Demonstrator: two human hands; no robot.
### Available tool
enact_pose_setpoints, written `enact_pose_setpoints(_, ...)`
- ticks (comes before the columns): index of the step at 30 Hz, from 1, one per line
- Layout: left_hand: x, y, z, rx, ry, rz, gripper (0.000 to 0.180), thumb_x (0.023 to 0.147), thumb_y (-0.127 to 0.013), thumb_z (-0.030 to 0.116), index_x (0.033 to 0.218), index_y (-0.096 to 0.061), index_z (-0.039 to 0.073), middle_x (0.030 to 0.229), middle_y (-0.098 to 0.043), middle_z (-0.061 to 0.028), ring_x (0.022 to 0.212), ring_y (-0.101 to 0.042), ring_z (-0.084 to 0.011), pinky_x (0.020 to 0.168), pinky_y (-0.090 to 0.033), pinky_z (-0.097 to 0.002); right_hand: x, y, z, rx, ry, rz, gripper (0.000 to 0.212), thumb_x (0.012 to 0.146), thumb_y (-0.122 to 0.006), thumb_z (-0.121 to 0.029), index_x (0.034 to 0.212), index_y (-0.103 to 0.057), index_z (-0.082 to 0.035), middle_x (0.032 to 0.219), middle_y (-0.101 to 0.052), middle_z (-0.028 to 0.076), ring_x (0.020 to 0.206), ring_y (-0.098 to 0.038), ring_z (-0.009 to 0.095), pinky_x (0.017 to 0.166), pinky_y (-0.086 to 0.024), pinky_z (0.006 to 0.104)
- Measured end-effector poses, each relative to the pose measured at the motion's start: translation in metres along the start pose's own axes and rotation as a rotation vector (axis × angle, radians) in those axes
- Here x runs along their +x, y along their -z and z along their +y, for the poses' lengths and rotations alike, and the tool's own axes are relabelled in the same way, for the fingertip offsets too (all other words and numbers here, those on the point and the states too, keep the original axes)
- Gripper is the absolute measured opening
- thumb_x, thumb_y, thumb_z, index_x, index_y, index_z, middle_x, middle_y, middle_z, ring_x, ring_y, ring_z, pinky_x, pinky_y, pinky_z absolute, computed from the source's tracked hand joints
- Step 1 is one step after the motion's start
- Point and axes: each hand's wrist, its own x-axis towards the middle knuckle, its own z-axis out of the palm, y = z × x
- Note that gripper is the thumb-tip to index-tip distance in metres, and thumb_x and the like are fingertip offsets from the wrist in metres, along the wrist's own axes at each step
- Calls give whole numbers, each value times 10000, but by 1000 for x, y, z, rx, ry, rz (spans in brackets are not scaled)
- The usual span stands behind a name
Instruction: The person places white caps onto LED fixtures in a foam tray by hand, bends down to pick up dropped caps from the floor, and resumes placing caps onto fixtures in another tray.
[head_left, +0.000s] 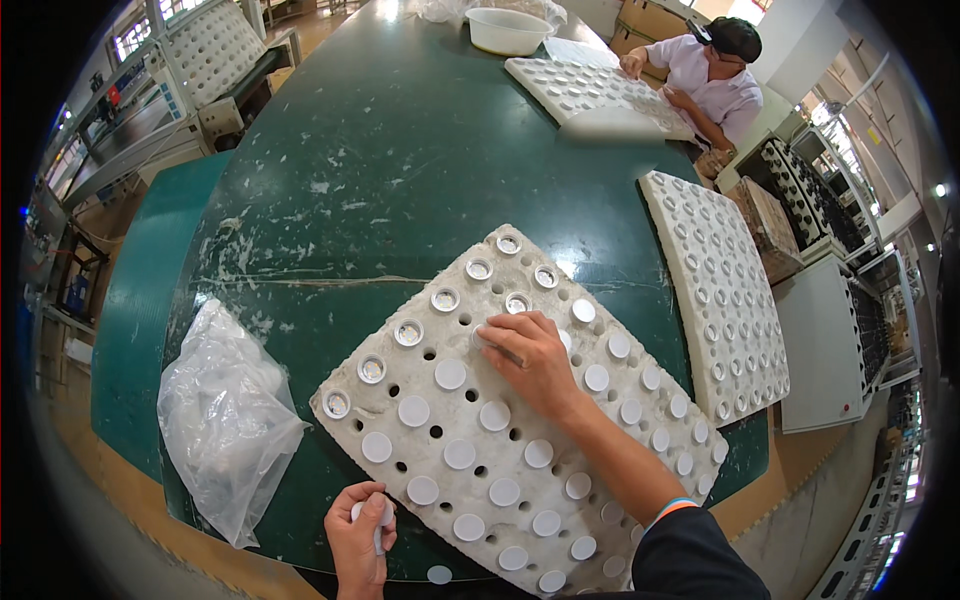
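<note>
Holding plain white discs [370,513]; left hand [350,535]

tabletop [400,190] ahead — open, bag [226,425] left — blocking

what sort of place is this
Probably a factory workshop: a long green worktable, a pale board set with rows of small round pieces, a co-worker at another board, and machinery at upper left.

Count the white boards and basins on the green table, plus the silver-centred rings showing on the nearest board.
White boards: 3 (nearest board, right-hand board, far board)
White basin: 1
Silver-centred rings: 8
Total: 12
</note>
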Motion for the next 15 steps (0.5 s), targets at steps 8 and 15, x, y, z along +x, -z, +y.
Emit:
enact_pose_setpoints(8,-4,3,-2,0,-15,14,190,832,-642,91,955,-560,-29,677,-562,-72,500,-495,-86,372,-352,-187,-5,-2,-2,-34,98,115,206,774,-656,-107,978,-686,-104,1012,-646,9,979,-556,206,834,-408,356)
enact_pose_setpoints(15,-9,3,6,72,-20,-3,156,869,-581,88,994,-544,2,716,-526,-44,507,-424,-48,378,-306,-165,-2,8,-10,-154,94,-34,211,735,-669,-79,945,-685,-105,971,-648,4,965,-551,210,857,-391,356)
